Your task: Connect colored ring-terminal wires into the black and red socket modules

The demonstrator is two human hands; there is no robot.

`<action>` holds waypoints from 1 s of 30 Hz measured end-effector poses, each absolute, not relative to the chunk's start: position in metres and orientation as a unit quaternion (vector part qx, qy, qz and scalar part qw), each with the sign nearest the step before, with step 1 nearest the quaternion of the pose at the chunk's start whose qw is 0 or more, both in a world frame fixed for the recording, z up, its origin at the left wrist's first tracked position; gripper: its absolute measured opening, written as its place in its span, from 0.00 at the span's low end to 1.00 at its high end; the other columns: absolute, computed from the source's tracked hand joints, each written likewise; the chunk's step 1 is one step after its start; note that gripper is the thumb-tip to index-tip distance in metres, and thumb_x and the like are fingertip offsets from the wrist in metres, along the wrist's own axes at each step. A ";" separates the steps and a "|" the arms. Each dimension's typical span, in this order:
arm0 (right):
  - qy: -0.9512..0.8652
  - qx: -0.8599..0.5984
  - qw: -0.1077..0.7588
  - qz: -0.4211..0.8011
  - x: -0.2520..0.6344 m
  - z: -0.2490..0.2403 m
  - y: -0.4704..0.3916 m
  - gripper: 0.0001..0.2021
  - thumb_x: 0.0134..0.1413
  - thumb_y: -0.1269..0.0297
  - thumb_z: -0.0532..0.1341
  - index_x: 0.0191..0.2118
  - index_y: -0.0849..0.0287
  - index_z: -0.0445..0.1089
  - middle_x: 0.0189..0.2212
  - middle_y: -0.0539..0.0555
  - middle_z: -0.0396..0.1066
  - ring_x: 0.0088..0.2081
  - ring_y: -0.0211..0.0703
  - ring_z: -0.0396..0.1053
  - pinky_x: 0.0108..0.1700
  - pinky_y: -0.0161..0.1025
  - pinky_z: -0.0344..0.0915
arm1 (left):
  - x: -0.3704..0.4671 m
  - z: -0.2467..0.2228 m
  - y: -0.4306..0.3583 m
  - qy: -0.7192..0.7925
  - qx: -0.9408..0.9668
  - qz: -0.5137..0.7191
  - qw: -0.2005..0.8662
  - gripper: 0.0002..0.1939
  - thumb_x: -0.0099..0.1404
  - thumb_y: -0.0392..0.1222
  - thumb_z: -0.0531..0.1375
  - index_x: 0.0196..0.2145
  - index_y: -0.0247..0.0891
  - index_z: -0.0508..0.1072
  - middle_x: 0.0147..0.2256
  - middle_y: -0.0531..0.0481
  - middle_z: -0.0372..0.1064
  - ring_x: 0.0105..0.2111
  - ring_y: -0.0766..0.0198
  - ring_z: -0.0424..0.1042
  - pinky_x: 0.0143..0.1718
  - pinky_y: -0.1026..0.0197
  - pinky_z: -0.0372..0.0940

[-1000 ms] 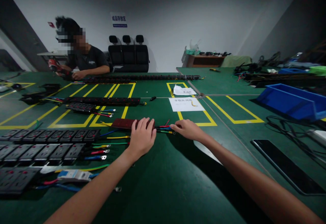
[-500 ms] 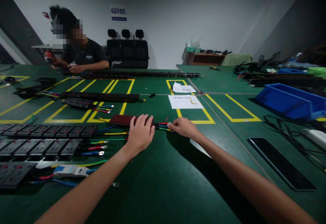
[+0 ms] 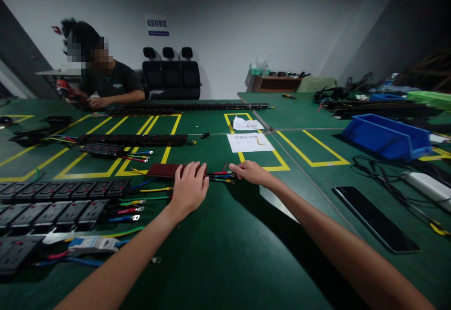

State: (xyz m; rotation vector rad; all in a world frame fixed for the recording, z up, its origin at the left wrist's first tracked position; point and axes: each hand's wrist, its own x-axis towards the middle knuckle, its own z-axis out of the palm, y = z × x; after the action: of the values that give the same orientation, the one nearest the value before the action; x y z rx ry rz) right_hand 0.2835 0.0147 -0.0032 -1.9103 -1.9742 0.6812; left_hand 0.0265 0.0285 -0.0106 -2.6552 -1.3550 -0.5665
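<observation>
A dark red strip [image 3: 162, 170] lies on the green table, loose wires coming out of both ends. Across its right part rests my left hand [image 3: 190, 190], fingers curved over the top and gripping it. At the right end, red, blue and green wires [image 3: 220, 174] finish in metal ring lugs. Just right of these lugs is my right hand [image 3: 252, 173], thumb and forefinger pinched and the other fingers curled. A red wire tip is close to its fingertips. Whether anything is between them is too small to tell.
Black socket strips [image 3: 63, 190] with lugged wires lie at left, more [image 3: 134, 139] farther back. A printed sheet [image 3: 250, 142] lies ahead. At right are a phone [image 3: 375, 218], cables and a blue bin [image 3: 385, 136]. Across the table a person [image 3: 109, 82] holds a red tool.
My right hand has shifted slightly up and away from the wire ends, so the lugs show more fully. My left hand stays on the strip. The whole view has swung a little.
</observation>
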 end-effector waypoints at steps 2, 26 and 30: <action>-0.680 -0.667 0.221 0.212 0.292 -0.010 0.018 0.32 0.67 0.38 0.46 0.23 0.58 0.66 0.20 0.51 0.64 0.24 0.39 0.62 0.28 0.36 0.50 | 0.026 -0.010 0.028 -0.446 -0.874 -0.184 0.052 0.26 0.77 0.49 0.46 0.64 0.37 0.67 0.63 0.39 0.66 0.64 0.47 0.62 0.66 0.34 0.53; -0.723 -0.650 0.223 0.068 0.282 -0.025 0.007 0.25 0.70 0.48 0.51 0.25 0.57 0.66 0.22 0.50 0.67 0.25 0.37 0.60 0.29 0.37 0.42 | 0.025 -0.012 0.030 -0.445 -0.875 -0.177 0.064 0.25 0.77 0.47 0.46 0.64 0.36 0.67 0.63 0.39 0.66 0.64 0.47 0.63 0.65 0.34 0.54; -0.729 -0.644 0.224 0.052 0.283 -0.028 0.008 0.25 0.70 0.49 0.51 0.24 0.57 0.65 0.21 0.49 0.66 0.24 0.37 0.58 0.29 0.37 0.42 | 0.026 -0.012 0.029 -0.444 -0.876 -0.177 0.069 0.25 0.77 0.47 0.47 0.64 0.36 0.67 0.63 0.39 0.66 0.64 0.47 0.62 0.66 0.35 0.54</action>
State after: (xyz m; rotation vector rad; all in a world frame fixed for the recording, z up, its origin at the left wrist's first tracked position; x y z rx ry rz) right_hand 0.2830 0.0083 -0.0284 -1.7783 -2.0131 0.1428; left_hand 0.0257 0.0294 -0.0120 -2.6365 -1.3375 -0.5316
